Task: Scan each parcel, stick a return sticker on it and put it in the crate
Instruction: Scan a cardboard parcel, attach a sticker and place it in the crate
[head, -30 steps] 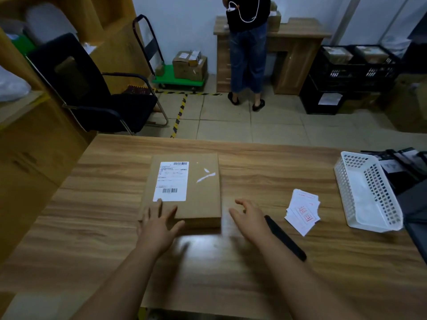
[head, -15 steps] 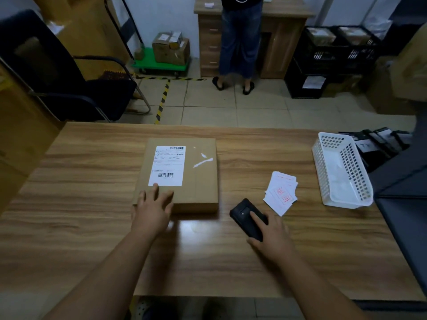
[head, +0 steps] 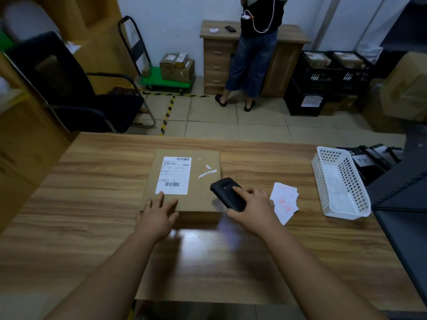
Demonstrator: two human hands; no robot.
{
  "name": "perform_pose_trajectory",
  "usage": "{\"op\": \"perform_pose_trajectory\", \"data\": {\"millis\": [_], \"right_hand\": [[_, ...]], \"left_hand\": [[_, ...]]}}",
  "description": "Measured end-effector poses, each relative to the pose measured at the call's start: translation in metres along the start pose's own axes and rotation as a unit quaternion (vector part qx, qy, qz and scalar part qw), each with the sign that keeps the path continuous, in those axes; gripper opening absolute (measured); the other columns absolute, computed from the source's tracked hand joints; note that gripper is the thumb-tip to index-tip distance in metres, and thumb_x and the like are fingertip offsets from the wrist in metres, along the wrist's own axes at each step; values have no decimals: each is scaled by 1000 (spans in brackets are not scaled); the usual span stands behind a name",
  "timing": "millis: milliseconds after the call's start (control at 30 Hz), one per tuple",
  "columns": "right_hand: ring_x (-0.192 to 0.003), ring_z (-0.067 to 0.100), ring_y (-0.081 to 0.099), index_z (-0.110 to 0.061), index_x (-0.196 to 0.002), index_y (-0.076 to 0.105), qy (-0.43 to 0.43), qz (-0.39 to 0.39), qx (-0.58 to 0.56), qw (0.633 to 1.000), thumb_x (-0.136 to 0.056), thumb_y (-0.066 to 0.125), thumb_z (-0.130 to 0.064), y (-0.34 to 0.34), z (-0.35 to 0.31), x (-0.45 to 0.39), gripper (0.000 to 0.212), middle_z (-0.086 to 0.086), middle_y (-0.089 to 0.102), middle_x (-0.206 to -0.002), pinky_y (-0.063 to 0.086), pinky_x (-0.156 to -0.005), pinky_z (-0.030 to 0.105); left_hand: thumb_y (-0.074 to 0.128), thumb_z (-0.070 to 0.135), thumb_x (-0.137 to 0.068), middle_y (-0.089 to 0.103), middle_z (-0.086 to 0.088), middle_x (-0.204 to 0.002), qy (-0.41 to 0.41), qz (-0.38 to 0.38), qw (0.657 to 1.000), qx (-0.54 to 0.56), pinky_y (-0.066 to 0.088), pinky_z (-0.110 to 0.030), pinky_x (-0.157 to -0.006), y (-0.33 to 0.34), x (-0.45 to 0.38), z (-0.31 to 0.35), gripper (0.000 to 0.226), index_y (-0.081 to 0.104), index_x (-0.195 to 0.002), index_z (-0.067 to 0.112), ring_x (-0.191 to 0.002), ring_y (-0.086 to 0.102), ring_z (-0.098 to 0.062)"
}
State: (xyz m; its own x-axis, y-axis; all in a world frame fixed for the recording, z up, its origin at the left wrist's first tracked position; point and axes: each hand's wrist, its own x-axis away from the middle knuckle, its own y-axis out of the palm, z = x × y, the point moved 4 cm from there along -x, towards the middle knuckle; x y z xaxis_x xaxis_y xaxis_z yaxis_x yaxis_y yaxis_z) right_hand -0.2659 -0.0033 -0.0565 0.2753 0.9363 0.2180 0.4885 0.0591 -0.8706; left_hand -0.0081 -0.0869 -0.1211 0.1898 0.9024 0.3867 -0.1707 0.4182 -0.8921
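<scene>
While the left hand (head: 158,215) lies flat with fingers spread on the near edge of the parcel (head: 184,183), the right hand (head: 253,210) grips a black scanner (head: 227,194), forefinger stretched along its top, holding it over the parcel's near right corner. That parcel, a flat brown cardboard box, sits in the middle of the wooden worktop (head: 92,204), its white shipping label (head: 174,175) facing up (a barcode near each end). Just right of the scanning hand lies a fanned pile of return stickers (head: 285,200), white with red print. Further right, near the worktop's edge, a white perforated crate (head: 339,183) stands tilted. Across the room someone in jeans (head: 251,58) stands at a wooden cabinet (head: 215,58), back turned.
</scene>
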Motion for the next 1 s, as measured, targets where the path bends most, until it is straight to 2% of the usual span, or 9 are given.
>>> {"op": "perform_pose_trajectory", "data": {"millis": [167,367,467,567,667,833,1000], "right_hand": [[-127,26,33,-47,-142,38,-23,-66,18,997,-76,62,-52,-13,-46,1,71,2,50,-125,39,-101,42],[-124,23,40,-48,-129,55,-47,-118,49,991,-75,63,-54,-26,-74,7,54,-2,56,-115,44,-98,41],[-118,21,46,-49,-128,57,-54,-129,34,990,-73,64,-53,-30,-81,10,55,-4,55,-105,48,-96,39],[-118,20,45,-49,-129,55,-56,-128,35,990,-72,64,-54,-34,-80,9,58,-4,58,-113,48,-96,39],[-120,22,42,-48,-131,52,-37,-88,19,995,-70,63,-55,-36,-58,2,62,-2,52,-115,48,-95,42],[-123,25,37,-43,-141,38,37,10,49,998,-78,59,-56,-14,13,-8,68,2,43,-129,35,-96,39],[-117,25,39,-40,-143,36,41,-6,122,992,-78,53,-58,43,75,3,69,2,43,-128,36,-95,39]], "left_hand": [[35,44,-101,0,4,-164,16,30,999,-22,20,-49,-116,2,6,-8,51,20,-150,42,-149,5,-26],[40,44,-100,0,2,-164,34,36,999,-15,16,-45,-119,3,8,-18,53,24,-150,39,-149,3,-26],[41,45,-100,0,1,-163,34,31,999,-15,15,-46,-119,3,9,-17,54,23,-150,38,-150,2,-27],[41,47,-99,3,0,-163,28,40,999,-13,15,-45,-119,0,9,-14,53,26,-149,37,-150,3,-26],[44,50,-97,9,-2,-162,33,60,997,-19,17,-43,-118,-1,5,-6,54,31,-147,35,-149,5,-24],[48,53,-94,18,0,-160,83,75,994,-2,17,-39,-118,3,-2,26,56,36,-146,33,-149,10,-23],[51,56,-91,25,1,-157,110,90,990,23,19,-43,-116,9,-15,62,55,42,-142,35,-147,14,-22]]}}
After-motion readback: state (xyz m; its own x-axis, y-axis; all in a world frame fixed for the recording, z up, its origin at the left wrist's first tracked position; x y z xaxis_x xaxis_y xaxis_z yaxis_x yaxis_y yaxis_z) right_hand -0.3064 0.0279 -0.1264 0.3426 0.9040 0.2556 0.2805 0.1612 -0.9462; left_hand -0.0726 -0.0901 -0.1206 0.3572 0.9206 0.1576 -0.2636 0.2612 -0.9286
